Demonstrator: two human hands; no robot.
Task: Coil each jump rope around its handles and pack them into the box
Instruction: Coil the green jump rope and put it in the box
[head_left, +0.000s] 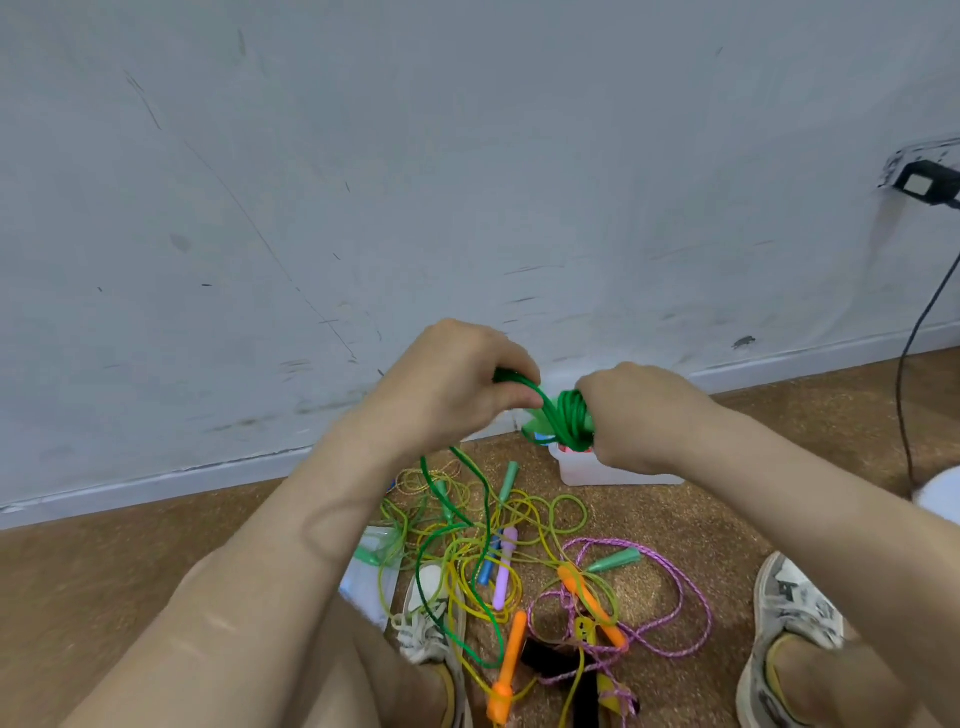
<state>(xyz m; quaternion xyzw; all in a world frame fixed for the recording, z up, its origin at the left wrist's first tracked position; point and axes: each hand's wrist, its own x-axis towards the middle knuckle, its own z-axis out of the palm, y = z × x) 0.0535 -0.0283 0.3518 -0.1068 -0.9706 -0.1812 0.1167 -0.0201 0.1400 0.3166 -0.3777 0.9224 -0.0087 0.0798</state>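
One green rope (569, 423) within curled fingers (514, 364).

I see the right hand (641, 415) gripping the green rope (569, 418) coil, the left hand (452, 384) pinching its strand.

One white box (576, 474) stands at centre. Just above it, two hands, the left hand (457, 384) and the right hand (641, 415), hold one dark green rope (569, 425). In front of the box: one pink braided rope (678, 576), two orange handles (511, 654), one purple handle (505, 569), one blue handle (487, 567), at least three teal handles (615, 560), and yellow ropes (470, 545) too tangled to count. Two shoes (795, 613) lie farthest from the box.
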